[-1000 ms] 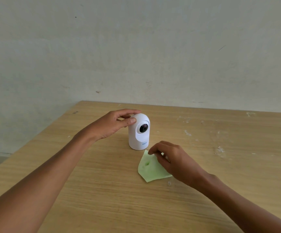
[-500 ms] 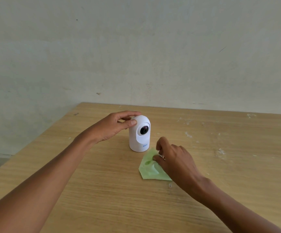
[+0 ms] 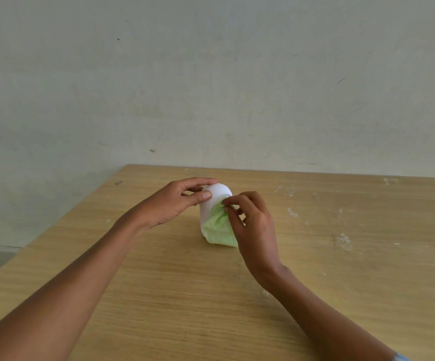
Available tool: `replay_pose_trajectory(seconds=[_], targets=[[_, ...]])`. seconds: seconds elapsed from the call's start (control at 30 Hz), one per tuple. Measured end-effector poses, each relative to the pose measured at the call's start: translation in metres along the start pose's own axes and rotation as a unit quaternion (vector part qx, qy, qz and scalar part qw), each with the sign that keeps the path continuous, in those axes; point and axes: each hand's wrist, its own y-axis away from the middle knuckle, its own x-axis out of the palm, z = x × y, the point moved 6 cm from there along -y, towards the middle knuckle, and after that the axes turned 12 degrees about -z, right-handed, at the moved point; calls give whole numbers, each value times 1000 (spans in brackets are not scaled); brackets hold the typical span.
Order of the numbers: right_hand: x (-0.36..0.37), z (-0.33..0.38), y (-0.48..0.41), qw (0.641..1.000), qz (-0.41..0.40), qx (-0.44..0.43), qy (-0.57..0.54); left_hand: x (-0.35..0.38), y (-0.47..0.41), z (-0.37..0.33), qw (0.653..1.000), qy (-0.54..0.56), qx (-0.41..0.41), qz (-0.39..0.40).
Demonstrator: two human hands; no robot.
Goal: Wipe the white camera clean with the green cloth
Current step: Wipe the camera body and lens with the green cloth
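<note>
The white camera (image 3: 212, 201) stands upright on the wooden table (image 3: 315, 269), a little past its middle. My left hand (image 3: 170, 203) grips the camera's top from the left, thumb on the front and fingers over the dome. My right hand (image 3: 253, 225) pinches the green cloth (image 3: 219, 229) and presses it against the camera's front. The cloth drapes down over the lens and lower body to the table, so the lens is hidden.
A plain pale wall (image 3: 211, 87) rises right behind the table's far edge. The table's left edge (image 3: 62, 220) runs diagonally, with floor beyond it. White paint flecks (image 3: 342, 238) mark the wood to the right of the camera.
My right hand has lifted the green cloth off the table and brought it up onto the camera's front, covering the lens. My left hand keeps its hold on the camera's top.
</note>
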Motion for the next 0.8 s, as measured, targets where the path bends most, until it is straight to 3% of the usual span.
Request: replay_pose_trajectory(seconds=[0.13,0.43,0.8], targets=[[2,0,-1,995,-40,-19,90,1,2,-2,1000,8,1,1],[5,-20,1,988,-19,141,-56,0,3,-4,1000,10,0,4],[13,-17,0,967,-36,219,-124,0,2,-3,1000,11,-2,6]])
